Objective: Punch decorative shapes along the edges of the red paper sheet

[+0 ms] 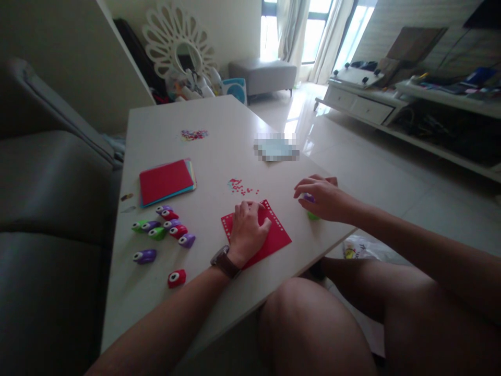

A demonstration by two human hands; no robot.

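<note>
My left hand (248, 230), with a watch on its wrist, rests on a red sheet of paper (277, 234), fingers bent and thumb spread apart. Small punched holes run along the sheet's upper and left edges. Near the table's right edge, my right hand (319, 197) has its fingers and thumb around a small purple punch (309, 198), partly hidden. Something green (312, 215) shows just below it. Tiny red and pale blue paper pieces (241, 187) lie beyond the red sheet.
Several purple, green and red punches (156, 232) stand at the left of the table (219, 292). A red-topped stack of coloured sheets (166, 181) lies behind them. Farther back are a confetti pile (194, 135) and a blurred pale item (276, 148). A sofa (50, 209) borders the left side.
</note>
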